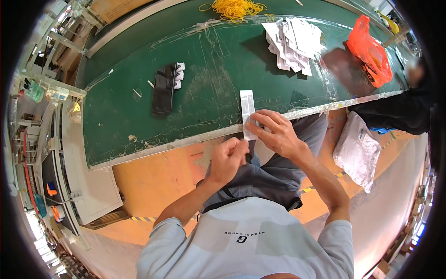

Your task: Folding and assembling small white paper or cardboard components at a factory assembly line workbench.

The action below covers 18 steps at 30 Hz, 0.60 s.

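Note:
At the table's near edge lies a narrow white folded paper leaflet with small print, its lower end sticking out past the edge. My right hand has its thumb and fingers closed on the leaflet's lower part; the fingers cover some of it. Just left of it and lower, over my lap, my left hand is closed with curled fingers. Whether anything small is inside them cannot be seen. Farther left on the table, a glossy black slab like a phone rests against several small white folded pieces.
A messy stack of white leaflets lies at the far right of the green table. Yellow rubber bands are heaped behind. A red-orange plastic bag stands right, near a person in dark sleeves. A white sack lies below.

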Tool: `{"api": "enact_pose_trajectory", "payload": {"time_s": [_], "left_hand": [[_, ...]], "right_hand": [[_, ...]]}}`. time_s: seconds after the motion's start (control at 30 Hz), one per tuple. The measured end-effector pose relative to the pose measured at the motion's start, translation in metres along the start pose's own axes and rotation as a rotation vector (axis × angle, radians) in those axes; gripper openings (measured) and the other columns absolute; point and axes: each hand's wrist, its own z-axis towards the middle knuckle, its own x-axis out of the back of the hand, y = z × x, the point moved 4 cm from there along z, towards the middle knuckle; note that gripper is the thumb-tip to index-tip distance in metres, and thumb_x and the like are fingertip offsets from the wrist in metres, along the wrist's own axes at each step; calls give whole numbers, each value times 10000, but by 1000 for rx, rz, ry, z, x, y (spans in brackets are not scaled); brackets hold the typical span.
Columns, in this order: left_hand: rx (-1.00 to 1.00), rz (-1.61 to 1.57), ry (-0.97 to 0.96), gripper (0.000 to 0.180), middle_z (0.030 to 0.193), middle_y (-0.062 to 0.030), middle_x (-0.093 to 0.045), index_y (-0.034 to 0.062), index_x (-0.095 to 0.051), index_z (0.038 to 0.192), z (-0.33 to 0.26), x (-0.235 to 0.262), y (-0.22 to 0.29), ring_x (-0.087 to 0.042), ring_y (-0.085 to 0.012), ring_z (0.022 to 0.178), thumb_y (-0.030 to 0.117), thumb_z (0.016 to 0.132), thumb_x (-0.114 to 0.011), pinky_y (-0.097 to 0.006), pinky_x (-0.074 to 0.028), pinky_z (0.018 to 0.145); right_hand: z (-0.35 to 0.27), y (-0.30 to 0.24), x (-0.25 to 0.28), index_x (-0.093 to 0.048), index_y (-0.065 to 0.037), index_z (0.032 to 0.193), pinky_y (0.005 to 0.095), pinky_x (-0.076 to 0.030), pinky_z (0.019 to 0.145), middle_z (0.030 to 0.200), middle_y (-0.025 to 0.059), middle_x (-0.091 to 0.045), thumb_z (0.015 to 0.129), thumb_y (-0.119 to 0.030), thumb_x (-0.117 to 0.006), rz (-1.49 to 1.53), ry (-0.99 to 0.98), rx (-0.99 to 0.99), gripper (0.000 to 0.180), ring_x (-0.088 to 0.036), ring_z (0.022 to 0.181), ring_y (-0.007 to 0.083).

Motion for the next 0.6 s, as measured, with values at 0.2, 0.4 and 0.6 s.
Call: {"api": "enact_pose_trajectory", "payload": {"time_s": [0.2,0.4,0.6], "left_hand": [[-1022,1451,10,494,1360,-100,-653,76,-677,1280,1,-10,60,-555,-329,1334,220,827,-809,-510,-420,1079],[-880,1610,-115,700,1545,-67,-542,140,-614,1433,15,2,45,-422,-332,1478,263,786,-851,-574,-298,1188],[-912,1660,-191,764,1558,-55,-528,172,-602,1446,13,5,42,-413,-312,1488,284,746,-888,-571,-288,1194]], "right_hand": [[-8,4,5,-697,-97,1260,467,-518,1052,1325,100,-623,785,-118,-717,33,-84,82,476,-605,1271,316],[-9,10,4,-695,-74,1271,471,-510,1061,1339,99,-626,805,-132,-724,29,-121,83,470,-598,1286,309],[-5,13,12,-731,-106,1210,434,-509,972,1282,64,-662,827,-139,-745,74,-132,99,385,-615,1179,281]]}}
